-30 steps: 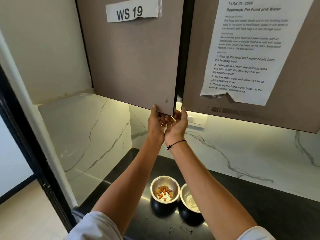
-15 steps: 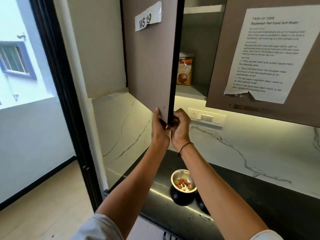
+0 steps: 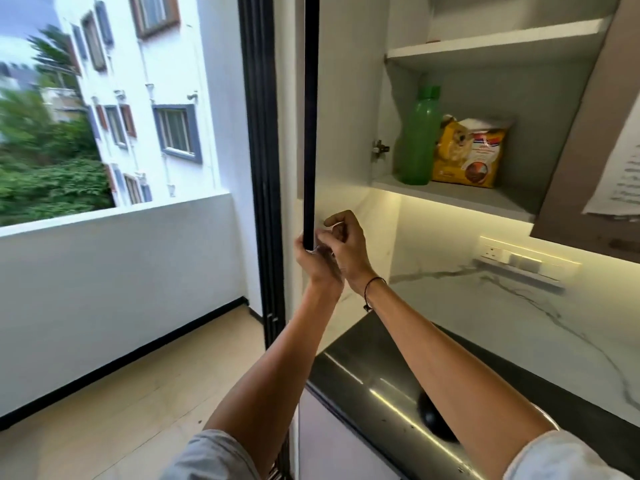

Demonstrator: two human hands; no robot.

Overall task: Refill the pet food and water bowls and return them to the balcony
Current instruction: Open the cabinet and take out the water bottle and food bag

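Both hands (image 3: 325, 247) grip the door (image 3: 309, 133), now swung fully open, exposing the food bag (image 3: 469, 152) and bottle (image 3: 415, 136) for refilling.

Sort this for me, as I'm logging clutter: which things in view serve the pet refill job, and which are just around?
For the job: pet food bag, green bottle, cabinet door gripped by left hand and right hand, counter.

Just around: taped instruction sheet, wall sockets, upper shelf.
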